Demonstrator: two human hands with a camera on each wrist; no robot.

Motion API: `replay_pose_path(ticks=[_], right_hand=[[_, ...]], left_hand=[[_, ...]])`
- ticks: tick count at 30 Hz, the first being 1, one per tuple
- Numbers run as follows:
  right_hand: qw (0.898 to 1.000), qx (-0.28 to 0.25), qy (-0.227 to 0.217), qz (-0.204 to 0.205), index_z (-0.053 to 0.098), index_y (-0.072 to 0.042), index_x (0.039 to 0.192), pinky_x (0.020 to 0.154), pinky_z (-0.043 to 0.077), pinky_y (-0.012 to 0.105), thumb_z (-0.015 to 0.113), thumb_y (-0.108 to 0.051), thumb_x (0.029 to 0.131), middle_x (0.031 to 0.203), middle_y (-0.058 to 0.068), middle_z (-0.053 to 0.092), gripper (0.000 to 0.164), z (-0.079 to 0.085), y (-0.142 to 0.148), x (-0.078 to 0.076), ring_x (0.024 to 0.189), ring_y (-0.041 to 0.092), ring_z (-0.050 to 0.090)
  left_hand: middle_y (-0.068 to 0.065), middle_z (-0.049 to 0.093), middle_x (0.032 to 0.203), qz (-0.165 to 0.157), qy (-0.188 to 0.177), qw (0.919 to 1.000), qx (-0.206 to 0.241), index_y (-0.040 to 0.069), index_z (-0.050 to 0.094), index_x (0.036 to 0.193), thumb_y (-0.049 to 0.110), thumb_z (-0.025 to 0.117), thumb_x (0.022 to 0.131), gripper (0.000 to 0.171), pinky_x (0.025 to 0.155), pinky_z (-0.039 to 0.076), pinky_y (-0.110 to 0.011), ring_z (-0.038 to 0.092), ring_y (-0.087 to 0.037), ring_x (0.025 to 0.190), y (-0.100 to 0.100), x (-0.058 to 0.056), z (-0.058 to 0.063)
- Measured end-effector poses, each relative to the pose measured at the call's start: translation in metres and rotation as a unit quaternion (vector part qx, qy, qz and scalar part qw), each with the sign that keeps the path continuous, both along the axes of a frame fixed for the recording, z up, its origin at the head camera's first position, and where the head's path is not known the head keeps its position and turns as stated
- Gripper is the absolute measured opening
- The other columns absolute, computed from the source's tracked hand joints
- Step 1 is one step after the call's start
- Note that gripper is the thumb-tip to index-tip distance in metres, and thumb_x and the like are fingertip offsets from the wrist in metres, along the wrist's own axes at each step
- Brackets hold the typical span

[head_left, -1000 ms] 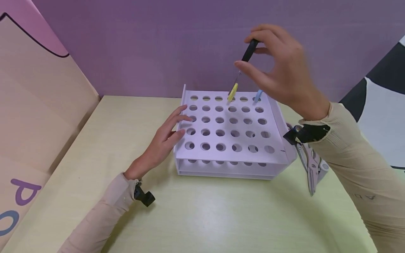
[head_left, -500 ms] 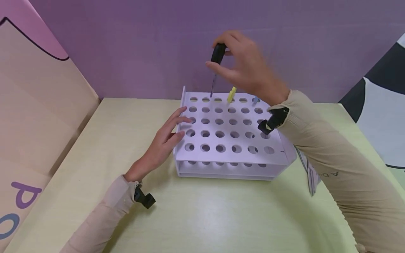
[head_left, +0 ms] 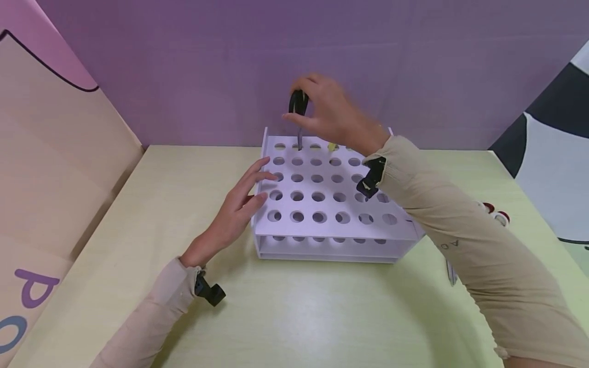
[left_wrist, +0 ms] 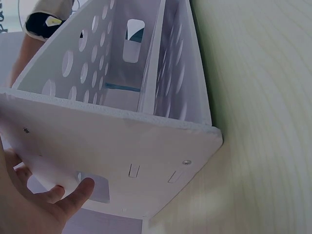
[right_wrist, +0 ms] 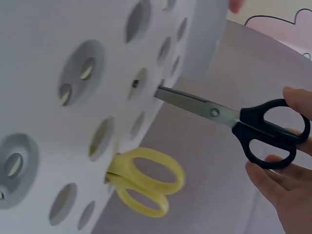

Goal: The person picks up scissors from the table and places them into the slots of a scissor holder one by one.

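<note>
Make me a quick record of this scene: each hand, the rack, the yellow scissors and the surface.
Left hand: touches the rack's left side
Right hand: holds black-handled scissors by the handles, blades down, tips at a back-row hole
Rack: white, rows of round holes
Yellow scissors: in another back-row hole, handles up
Surface: pale table under the rack

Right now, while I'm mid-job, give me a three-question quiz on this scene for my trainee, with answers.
1. What does the right grip hold?
2. True or false: the yellow scissors lie flat on the table.
3. The left grip is at which part of the white rack? A) right side B) left side C) back edge

Key:
1. Black scissors, by the handles.
2. False; they sit in a rack hole.
3. B
</note>
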State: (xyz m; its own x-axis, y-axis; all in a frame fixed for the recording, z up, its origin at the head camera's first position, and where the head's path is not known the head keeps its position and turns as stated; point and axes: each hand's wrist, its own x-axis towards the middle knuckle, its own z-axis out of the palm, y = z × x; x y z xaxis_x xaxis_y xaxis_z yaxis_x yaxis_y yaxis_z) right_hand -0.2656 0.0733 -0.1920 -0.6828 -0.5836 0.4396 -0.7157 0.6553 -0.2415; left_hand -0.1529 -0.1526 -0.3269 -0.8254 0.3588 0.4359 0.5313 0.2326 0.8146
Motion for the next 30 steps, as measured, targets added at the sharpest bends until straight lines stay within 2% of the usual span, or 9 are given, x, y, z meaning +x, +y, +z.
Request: replay_pose_path(ticks=[7,11,20,25,30], right_hand=[[0.998,0.046,-0.039,-0.002,0.06,-0.004,0.12,0.095,0.046,0.04,0.072,-0.036,0.091,0.122,0.011,0.06,0.045,-0.014,-0.004,-0.005,0.107,0.027,0.054],[0.996,0.066,-0.058,-0.008,0.059,-0.003,0.122,0.096,0.047,0.04,0.073,-0.034,0.09,0.125,0.012,0.059,0.046,-0.019,-0.006,-0.007,0.11,0.027,0.054],[0.997,0.055,-0.061,0.004,0.061,-0.003,0.117,0.092,0.047,0.039,0.076,-0.031,0.088,0.117,0.01,0.062,0.043,-0.019,-0.003,-0.007,0.102,0.024,0.056],[0.997,0.05,-0.059,0.007,0.062,-0.005,0.116,0.096,0.047,0.039,0.077,-0.032,0.087,0.119,0.009,0.061,0.042,-0.022,-0.006,-0.006,0.106,0.024,0.056],[0.992,0.086,-0.089,0.004,0.062,-0.003,0.116,0.097,0.045,0.042,0.076,-0.029,0.088,0.116,0.011,0.062,0.041,-0.028,-0.008,-0.009,0.106,0.028,0.055]], left_hand=[[0.007,0.026,0.162,0.002,-0.001,1.0,-0.005,0.006,0.055,0.132,0.017,0.044,0.101,0.035,0.101,0.046,-0.05,0.028,-0.022,0.147,-0.001,-0.001,0.0],[0.009,0.026,0.162,0.006,-0.001,0.9999,-0.008,0.005,0.055,0.133,0.018,0.044,0.101,0.036,0.102,0.046,-0.051,0.028,-0.022,0.147,-0.001,-0.001,0.0],[0.008,0.026,0.162,0.007,0.001,0.9999,-0.007,0.006,0.055,0.132,0.016,0.044,0.101,0.035,0.102,0.046,-0.05,0.028,-0.021,0.147,0.0,-0.001,0.001],[0.007,0.026,0.162,0.008,0.001,0.9999,-0.008,0.009,0.056,0.132,0.016,0.044,0.101,0.034,0.102,0.046,-0.05,0.028,-0.02,0.147,-0.001,-0.001,0.0],[0.007,0.026,0.162,0.008,0.005,0.9999,-0.009,0.01,0.056,0.132,0.017,0.044,0.101,0.034,0.102,0.046,-0.05,0.028,-0.019,0.147,-0.001,-0.001,-0.001]])
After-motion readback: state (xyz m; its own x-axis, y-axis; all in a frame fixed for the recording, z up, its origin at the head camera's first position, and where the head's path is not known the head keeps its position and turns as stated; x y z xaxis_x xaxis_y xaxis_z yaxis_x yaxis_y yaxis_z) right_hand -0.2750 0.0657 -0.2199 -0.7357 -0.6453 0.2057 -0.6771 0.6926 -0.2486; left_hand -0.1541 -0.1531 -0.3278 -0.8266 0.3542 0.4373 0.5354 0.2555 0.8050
